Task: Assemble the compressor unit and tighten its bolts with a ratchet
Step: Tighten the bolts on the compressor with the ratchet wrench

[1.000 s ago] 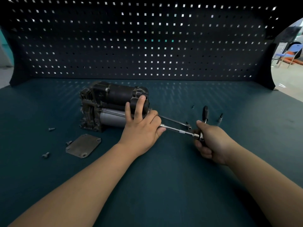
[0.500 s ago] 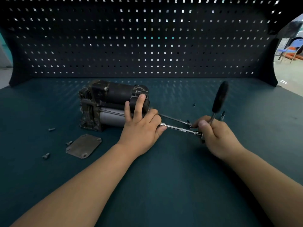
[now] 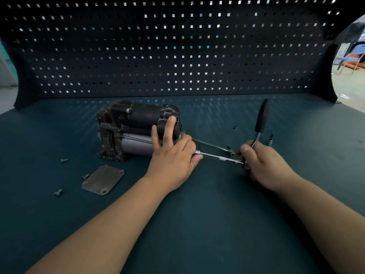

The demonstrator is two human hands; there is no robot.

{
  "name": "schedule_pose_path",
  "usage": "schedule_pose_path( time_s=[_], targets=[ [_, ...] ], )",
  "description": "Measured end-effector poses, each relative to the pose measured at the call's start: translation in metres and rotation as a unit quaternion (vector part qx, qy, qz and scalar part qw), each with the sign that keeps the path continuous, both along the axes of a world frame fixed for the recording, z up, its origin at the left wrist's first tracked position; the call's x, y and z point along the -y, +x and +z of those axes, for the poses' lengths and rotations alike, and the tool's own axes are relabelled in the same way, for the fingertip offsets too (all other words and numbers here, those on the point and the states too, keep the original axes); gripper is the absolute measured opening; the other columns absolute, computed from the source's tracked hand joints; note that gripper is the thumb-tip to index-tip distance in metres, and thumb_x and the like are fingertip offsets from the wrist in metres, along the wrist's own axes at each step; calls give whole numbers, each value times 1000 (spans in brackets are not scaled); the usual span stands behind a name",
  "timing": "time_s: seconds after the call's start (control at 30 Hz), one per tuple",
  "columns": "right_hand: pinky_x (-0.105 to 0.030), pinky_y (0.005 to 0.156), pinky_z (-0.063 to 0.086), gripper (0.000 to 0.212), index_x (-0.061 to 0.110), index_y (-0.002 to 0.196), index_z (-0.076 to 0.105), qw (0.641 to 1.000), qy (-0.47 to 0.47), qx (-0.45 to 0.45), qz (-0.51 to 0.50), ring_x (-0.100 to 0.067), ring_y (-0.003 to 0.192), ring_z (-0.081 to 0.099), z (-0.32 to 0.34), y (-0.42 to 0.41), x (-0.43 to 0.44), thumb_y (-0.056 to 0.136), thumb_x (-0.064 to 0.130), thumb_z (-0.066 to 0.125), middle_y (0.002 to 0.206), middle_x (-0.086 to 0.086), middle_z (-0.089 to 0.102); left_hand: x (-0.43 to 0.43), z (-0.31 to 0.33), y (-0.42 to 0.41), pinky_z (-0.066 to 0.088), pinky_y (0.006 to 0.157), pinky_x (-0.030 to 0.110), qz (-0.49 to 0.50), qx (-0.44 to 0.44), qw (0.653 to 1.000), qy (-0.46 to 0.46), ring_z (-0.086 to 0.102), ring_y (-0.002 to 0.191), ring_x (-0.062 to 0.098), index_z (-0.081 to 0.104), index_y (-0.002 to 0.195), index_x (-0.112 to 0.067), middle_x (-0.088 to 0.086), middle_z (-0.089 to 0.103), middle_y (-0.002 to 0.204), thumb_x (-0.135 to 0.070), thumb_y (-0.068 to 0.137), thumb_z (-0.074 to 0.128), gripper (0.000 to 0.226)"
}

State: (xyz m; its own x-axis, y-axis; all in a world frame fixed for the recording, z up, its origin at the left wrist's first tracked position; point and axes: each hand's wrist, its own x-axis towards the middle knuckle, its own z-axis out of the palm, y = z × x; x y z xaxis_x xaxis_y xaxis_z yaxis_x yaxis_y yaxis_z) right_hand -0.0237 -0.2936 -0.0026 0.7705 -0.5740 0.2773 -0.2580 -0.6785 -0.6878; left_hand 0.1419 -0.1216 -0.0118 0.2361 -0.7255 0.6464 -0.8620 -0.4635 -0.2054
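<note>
The dark compressor unit (image 3: 130, 127) lies on its side on the green bench, left of centre. My left hand (image 3: 173, 155) rests on its right end, fingers spread over the housing and holding it down. A ratchet (image 3: 261, 117) with a black handle points up and away; its chrome extension bar (image 3: 219, 158) runs left under my left hand toward the compressor's end. My right hand (image 3: 260, 163) grips the ratchet at its head. A long thin bolt (image 3: 213, 146) lies just behind the extension bar.
A flat metal cover plate (image 3: 103, 179) lies in front of the compressor, with loose bolts (image 3: 58, 192) (image 3: 64, 160) (image 3: 85, 176) to its left. A socket bit (image 3: 270, 139) stands right of the ratchet. A perforated back panel (image 3: 177, 56) walls the bench's far side.
The ratchet handle swung up from lying low behind my right hand to standing nearly upright. My right hand turned with it. The left hand and compressor stayed put.
</note>
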Motion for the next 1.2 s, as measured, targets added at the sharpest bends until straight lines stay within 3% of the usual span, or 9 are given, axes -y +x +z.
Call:
schedule_pose_path(
  time_s=[0.1, 0.23, 0.37, 0.47, 0.57, 0.7, 0.87, 1.0, 1.2],
  targets=[
    [-30, 66, 51, 19, 4, 97, 64, 957, -273, 72, 59, -27, 65, 67, 4, -2, 7, 93, 20, 53, 72, -4, 68, 0, 1, -1, -3, 101, 67, -1, -14, 1000, -5, 11, 137, 37, 64, 82, -14, -1, 66, 107, -48, 92, 31, 48],
    [-38, 49, 55, 37, 0, 89, 65, 923, -346, 131, 103, -27, 51, 64, 2, -5, 0, 88, 30, 43, 64, -7, 65, -2, -1, 1, -1, 103, 66, -11, -17, 1000, -3, 11, 138, 37, 63, 82, -14, -1, 66, 108, -48, 92, 32, 47],
    [-29, 50, 40, 38, 18, 79, 60, 997, 21, 75, -12, -12, 45, 50, -2, 4, -12, 96, 42, 35, 49, 5, 53, -4, -2, 3, -3, 106, 62, -35, -37, 999, -18, 7, 140, 34, 65, 86, -18, -5, 65, 108, -49, 91, 34, 44],
    [-20, 38, 27, 47, 8, 87, 55, 936, 349, -32, -44, -20, 30, 30, 4, 15, -8, 100, 48, 33, 43, -8, 44, -3, -1, 3, -2, 106, 63, -44, -30, 998, -18, 9, 140, 36, 67, 91, -21, -7, 65, 107, -50, 90, 36, 43],
    [-15, 37, 20, 45, 9, 89, 50, 895, 444, -27, -28, -14, 29, 21, 9, 16, -8, 100, 49, 34, 43, -8, 37, 0, -2, 4, -1, 105, 63, -39, -32, 998, -31, 13, 139, 36, 66, 86, -21, -8, 65, 103, -51, 89, 37, 42],
    [-23, 41, 29, 49, 9, 94, 56, 941, 333, -43, -32, -19, 34, 33, 2, 11, -6, 97, 54, 36, 48, -6, 51, 6, -2, 7, 0, 102, 66, -21, -12, 999, -30, 17, 136, 37, 64, 79, -19, -6, 65, 101, -51, 87, 37, 43],
    [-34, 62, 53, 7, 29, 95, 58, 982, 183, 36, 24, -16, 56, 63, 5, 9, -4, 95, 22, 57, 66, 6, 63, 8, 0, 18, 3, 101, 67, 9, -18, 1000, -14, 18, 136, 37, 66, 81, -16, -4, 66, 103, -50, 90, 40, 44],
    [-21, 89, 49, 35, 32, 95, 68, 984, 133, 93, 67, -8, 91, 66, 4, 10, -6, 88, -2, 63, 99, 8, 69, 12, 3, 31, -12, 107, 63, 26, -66, 997, -4, 5, 140, 32, 64, 88, -14, 0, 63, 111, -48, 90, 44, 40],
    [-13, 86, 46, 35, 30, 97, 69, 984, 90, 133, 80, -8, 95, 66, -3, 17, -5, 83, -2, 70, 105, 8, 67, 10, 2, 36, -26, 107, 49, 5, -88, 996, -18, -1, 142, 30, 63, 91, -15, -1, 62, 114, -48, 92, 42, 39]
  ],
)
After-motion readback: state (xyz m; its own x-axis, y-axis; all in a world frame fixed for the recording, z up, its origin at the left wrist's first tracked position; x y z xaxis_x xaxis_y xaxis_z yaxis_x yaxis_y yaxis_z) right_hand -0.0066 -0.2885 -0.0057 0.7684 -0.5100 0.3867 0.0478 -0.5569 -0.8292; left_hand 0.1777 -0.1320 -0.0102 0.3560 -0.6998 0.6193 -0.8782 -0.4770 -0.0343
